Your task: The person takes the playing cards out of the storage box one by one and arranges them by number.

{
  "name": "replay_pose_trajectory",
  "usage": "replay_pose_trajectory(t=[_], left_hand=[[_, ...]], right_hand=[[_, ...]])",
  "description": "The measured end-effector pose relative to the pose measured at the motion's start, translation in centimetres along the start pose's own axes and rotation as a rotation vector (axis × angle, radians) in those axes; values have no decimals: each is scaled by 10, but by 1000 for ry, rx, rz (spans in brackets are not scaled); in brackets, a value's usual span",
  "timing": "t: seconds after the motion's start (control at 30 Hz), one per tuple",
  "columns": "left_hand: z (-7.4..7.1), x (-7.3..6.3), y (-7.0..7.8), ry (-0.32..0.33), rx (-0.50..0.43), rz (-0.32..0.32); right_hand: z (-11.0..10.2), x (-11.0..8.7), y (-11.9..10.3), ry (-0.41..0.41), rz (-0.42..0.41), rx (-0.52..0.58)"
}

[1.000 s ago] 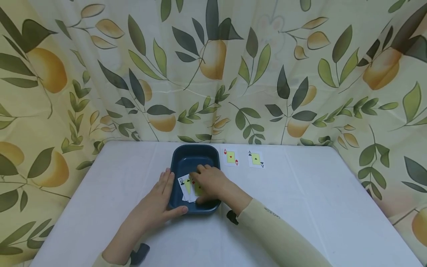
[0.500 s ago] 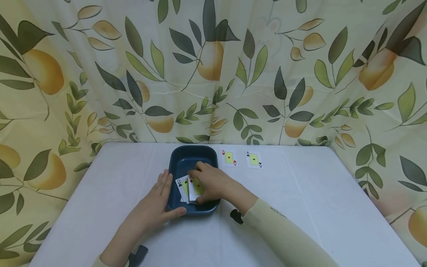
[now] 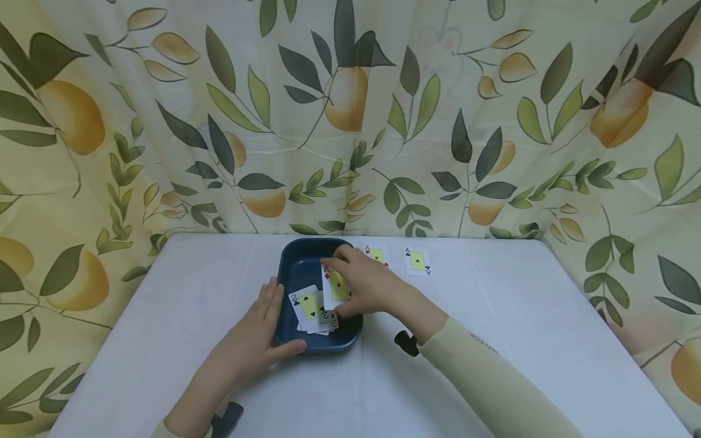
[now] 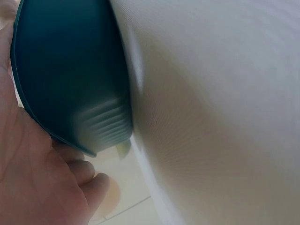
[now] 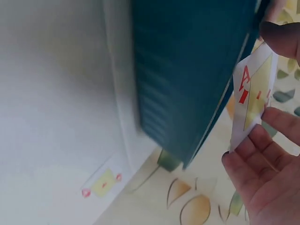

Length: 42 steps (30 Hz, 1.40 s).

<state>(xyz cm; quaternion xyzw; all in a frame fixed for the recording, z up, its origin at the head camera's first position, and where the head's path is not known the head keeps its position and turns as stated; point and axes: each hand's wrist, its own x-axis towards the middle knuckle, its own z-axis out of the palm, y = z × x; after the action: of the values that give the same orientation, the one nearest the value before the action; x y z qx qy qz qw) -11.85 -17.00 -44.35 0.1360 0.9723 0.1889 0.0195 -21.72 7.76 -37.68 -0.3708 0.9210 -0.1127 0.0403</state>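
Note:
My right hand [image 3: 372, 283] pinches an ace of diamonds playing card [image 3: 335, 291] between thumb and fingers, above the right part of a dark blue tray [image 3: 300, 267]. The right wrist view shows the card [image 5: 253, 89] raised above the rim, thumb at one edge and fingertips at the opposite one. Inside the tray lies a small overlapping pile of cards [image 3: 304, 304], a two of clubs among those on top. My left hand [image 3: 249, 334] rests along the tray's left side with straight fingers, thumb stretched by the near corner. In the left wrist view its palm borders the tray wall [image 4: 70, 61].
An ace of hearts [image 3: 375, 253], partly behind my right hand, lies face up right of the tray. Farther right is an ace of clubs [image 3: 418, 261]. The white-covered table [image 3: 493, 340] ends at a fruit-patterned curtain [image 3: 405, 152].
My right hand has lifted the ace of diamonds off the pile and moved it up and to the right, uncovering another two beneath. My left hand has stayed at the tray.

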Motion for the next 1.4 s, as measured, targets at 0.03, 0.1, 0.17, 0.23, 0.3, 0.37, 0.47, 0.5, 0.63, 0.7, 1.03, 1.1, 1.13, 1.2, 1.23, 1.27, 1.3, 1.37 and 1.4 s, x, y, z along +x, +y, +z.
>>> replay_pose_trajectory(t=[0.03,0.1,0.17,0.23,0.3,0.37,0.47,0.5,0.63,0.7,1.03,1.1,1.13,1.2,1.23,1.27,1.3,1.37,1.4], left_hand=[[0,0,0,0,-2,1],[0,0,1,-1,-4,2],[0,0,2,0,-4,1],[0,0,2,-2,-5,-4],[0,0,2,-3,-5,-9],[0,0,2,0,-6,-9],[0,0,2,7,0,-3],[0,-1,2,9,1,-1],[1,-1,2,14,-1,2],[1,-2,2,11,-4,-2],[0,-2,0,4,-7,-1],[1,-2,0,6,-8,0],[1,-2,0,6,-7,-1],[1,-2,-1,7,-7,0],[1,-2,-1,9,-8,1],[2,-2,-1,8,-8,0],[2,-2,-1,8,-8,-1],[2,-2,-1,7,-9,-4],[2,-2,-1,6,-9,-5]], right_hand=[[-2,-1,2,2,14,2],[-5,-3,6,0,41,6],[-8,-5,10,-7,66,14],[-11,-6,12,-14,81,24],[-14,-8,15,-18,90,18],[-15,-9,19,-17,99,14],[-16,-12,25,-13,108,11],[-16,-13,27,-11,111,12],[-15,-18,36,-2,112,9],[-15,-20,41,1,115,7],[-22,-33,64,-19,181,15],[-23,-35,70,-19,189,10],[-22,-36,73,-18,190,7],[-22,-37,79,-16,195,3],[-21,-37,82,-16,201,0],[-21,-38,86,-17,207,-1],[-21,-38,88,-16,215,3],[-21,-40,93,-14,226,15],[-21,-40,95,-16,233,17]])
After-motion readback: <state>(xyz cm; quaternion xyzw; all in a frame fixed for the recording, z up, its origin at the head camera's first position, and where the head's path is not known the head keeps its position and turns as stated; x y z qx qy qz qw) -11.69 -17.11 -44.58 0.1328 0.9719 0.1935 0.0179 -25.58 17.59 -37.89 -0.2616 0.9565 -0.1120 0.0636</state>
